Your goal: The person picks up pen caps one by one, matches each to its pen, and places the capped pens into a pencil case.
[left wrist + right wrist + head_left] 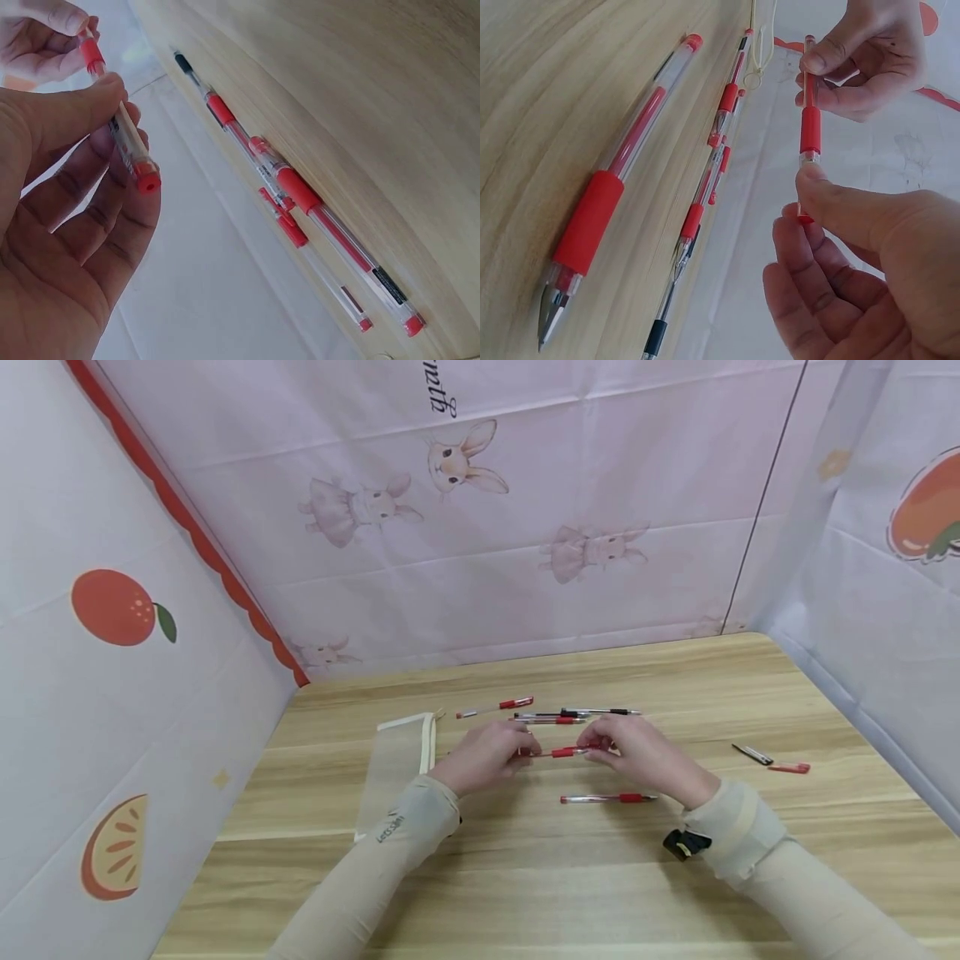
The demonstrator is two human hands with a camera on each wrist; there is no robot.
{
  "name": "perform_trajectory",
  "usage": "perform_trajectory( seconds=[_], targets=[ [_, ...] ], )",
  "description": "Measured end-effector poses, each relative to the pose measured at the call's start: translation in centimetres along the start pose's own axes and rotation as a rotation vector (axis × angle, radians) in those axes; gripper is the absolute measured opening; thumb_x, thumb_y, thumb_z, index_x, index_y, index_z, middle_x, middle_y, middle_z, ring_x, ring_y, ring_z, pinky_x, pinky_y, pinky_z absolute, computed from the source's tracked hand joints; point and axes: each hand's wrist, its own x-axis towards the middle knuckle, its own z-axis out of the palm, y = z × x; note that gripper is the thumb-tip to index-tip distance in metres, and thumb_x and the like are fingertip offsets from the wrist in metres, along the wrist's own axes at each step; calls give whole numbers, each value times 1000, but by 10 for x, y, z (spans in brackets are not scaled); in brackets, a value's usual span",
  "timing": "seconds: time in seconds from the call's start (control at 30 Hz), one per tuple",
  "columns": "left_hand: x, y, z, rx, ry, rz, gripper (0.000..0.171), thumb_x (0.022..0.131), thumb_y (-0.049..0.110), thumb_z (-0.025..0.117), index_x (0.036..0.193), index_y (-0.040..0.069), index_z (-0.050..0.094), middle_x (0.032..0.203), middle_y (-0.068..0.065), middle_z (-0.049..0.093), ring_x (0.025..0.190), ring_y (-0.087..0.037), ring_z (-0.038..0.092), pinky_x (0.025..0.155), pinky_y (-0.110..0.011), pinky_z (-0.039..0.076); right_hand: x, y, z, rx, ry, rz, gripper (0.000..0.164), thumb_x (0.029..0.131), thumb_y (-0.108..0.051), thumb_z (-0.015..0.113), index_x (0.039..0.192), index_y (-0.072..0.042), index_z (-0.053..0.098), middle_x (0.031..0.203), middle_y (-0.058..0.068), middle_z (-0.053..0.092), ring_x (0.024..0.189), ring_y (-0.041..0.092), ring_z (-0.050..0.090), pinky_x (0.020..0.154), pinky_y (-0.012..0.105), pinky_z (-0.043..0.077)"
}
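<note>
On the table [517, 893], a pouch [393, 764] lies left of several pens [596, 799], caps [792, 768] to their right.

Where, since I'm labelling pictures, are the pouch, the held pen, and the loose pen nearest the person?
Pouch [392, 764], head view: its see-through side.
Held pen [810, 130], right wrist view: its red grip.
Nearest loose pen [594, 799], head view: its clear barrel.

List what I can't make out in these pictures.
Held clear plastic pen with red grip: right wrist view, writing tip hidden by the thumb of the right hand.
White-edged, translucent grey pouch: head view, lower right part behind the beige left sleeve.
Black label on a lying red-gripped pen: left wrist view, print too small to read.
Beige right sleeve: head view, upper end cut off by the bottom edge.
</note>
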Motion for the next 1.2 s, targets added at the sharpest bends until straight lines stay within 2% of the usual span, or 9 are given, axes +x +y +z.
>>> perform_trajectory(
  seconds=[0.17, 0.43, 0.7, 0.93, 1.1, 1.2],
  targets=[
    [0, 0, 0, 7, 7, -4, 18, 101, 12, 76, 118, 15, 82, 120, 3, 77, 109, -14, 73, 96, -31, 60, 1, -1, 0, 36, 0, 18, 11, 95, -7, 80, 105, -12, 80, 97, -3, 78, 81, 5, 63, 76, 28, 57],
    [1, 1, 1, 11, 5, -10, 18, 101, 13, 76, 117, 14, 82, 117, 3, 77, 107, -15, 73, 95, -32, 60, 1, -4, 1, 60, 8, 3, 12, 94, -4, 81, 104, -10, 80, 97, -1, 78, 83, 6, 66, 76, 27, 59],
    [2, 1, 1, -6, -6, -28, 17, 101, 12, 75, 117, 14, 82, 115, 2, 76, 104, -14, 71, 96, -31, 59, 2, -5, 3, 60, 17, -10, 11, 93, -3, 81, 103, -8, 81, 96, -1, 77, 83, 8, 65, 75, 28, 59],
    [2, 0, 1, -29, -2, -22, 19, 101, 7, 73, 117, 13, 82, 115, 2, 76, 104, -15, 71, 97, -34, 59, 4, -5, 2, 54, 14, -4, 12, 93, -3, 81, 103, -10, 81, 99, 0, 78, 88, 10, 69, 80, 32, 61],
    [2, 0, 3, -29, -14, -27, 18, 101, 7, 74, 115, 13, 83, 113, 3, 76, 103, -14, 71, 98, -34, 59, 4, -2, 6, 63, -4, 2, 13, 92, -1, 81, 103, -9, 81, 97, 0, 77, 84, 9, 64, 76, 29, 59],
    [2, 0, 4, -27, -23, -31, 18, 101, 8, 74, 115, 14, 83, 114, 3, 76, 104, -14, 71, 99, -34, 59, 4, -1, 9, 65, -7, -5, 12, 92, 0, 81, 102, -7, 81, 96, 2, 77, 82, 8, 62, 75, 31, 59]
  ],
)
